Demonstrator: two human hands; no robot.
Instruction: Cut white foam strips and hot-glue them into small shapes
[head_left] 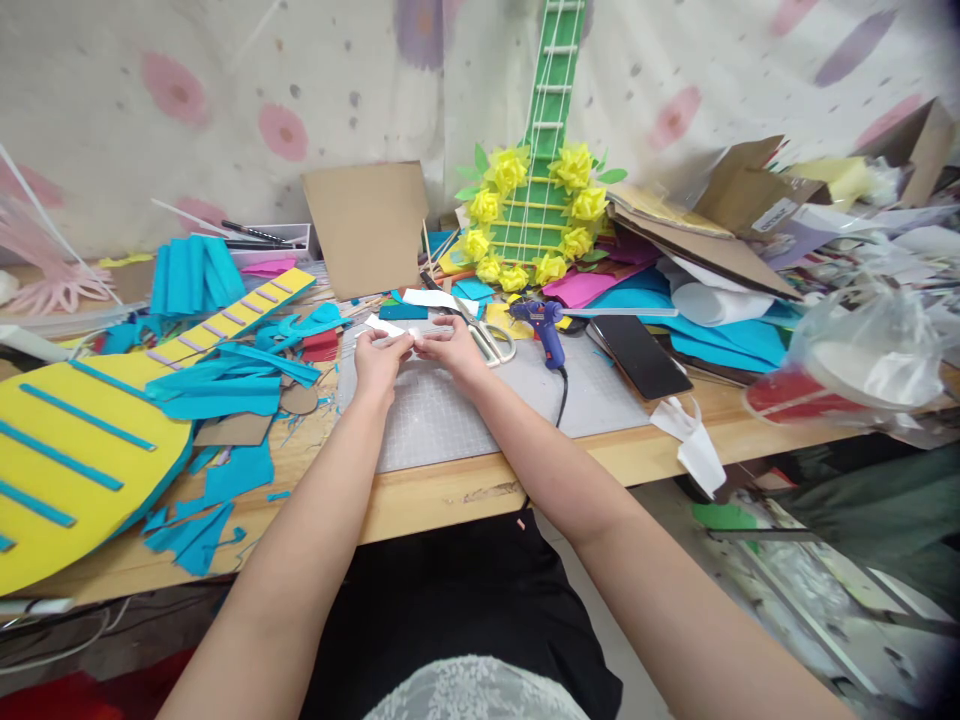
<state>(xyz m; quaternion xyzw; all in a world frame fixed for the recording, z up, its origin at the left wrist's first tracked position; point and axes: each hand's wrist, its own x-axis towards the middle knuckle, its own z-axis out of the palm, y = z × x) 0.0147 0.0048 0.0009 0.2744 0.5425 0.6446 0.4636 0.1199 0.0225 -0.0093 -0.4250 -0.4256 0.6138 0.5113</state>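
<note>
Over the grey cutting mat (pixel 420 430), my left hand (pixel 379 362) and my right hand (pixel 454 350) meet with their fingertips pinched together. Between them is a small piece of white paper (pixel 385 326), whose strip end sticks out above my left fingers; the rest is hidden by the fingers. Just beyond my right hand lie scissors (pixel 501 347) with pale handles. A blue glue gun (pixel 551 335) rests on the mat to the right, its cord running toward the table's front edge.
A yellow paper guitar (pixel 82 440) lies at the left among blue paper scraps (pixel 225 385). A green guitar with yellow flowers (pixel 529 215) stands at the back beside a cardboard sheet (pixel 365 230). To the right are a black phone (pixel 646 360) and a bagged red bucket (pixel 795 390).
</note>
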